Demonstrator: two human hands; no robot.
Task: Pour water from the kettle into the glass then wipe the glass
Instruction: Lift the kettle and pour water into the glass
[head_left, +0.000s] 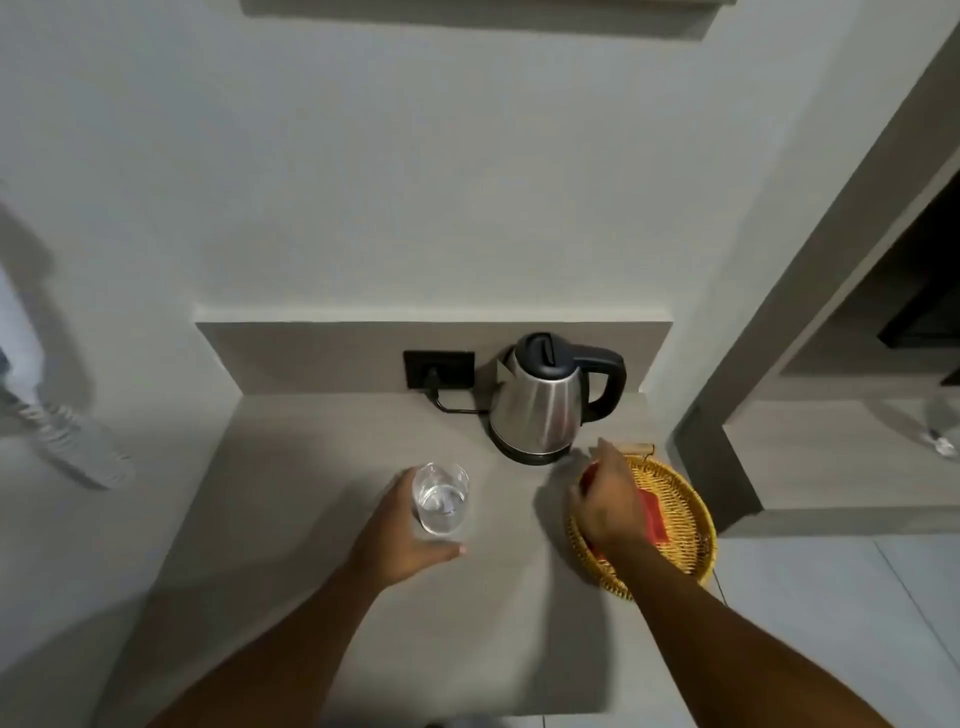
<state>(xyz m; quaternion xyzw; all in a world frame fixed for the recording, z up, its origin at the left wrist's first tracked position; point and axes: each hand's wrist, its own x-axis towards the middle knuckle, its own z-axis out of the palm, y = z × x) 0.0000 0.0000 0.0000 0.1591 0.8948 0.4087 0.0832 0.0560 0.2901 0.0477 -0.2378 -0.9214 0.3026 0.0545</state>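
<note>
A clear glass (441, 499) with water in it stands on the grey counter (311, 467). My left hand (400, 530) is wrapped around its left side. The steel kettle (545, 405) with a black lid and handle sits upright on its base at the back of the counter, spout to the left. My right hand (608, 499) reaches into the yellow wicker basket (691, 551) and lies on a red cloth (655, 519). The fingers curl at the cloth's far end, and the palm hides most of it.
A black wall socket (439, 369) with the kettle's cord plugged in sits behind the counter. The basket overhangs the counter's right edge. A recessed shelf (831, 467) lies to the right, a white wall behind. A blurred grey-white object (67, 441) hangs at the left.
</note>
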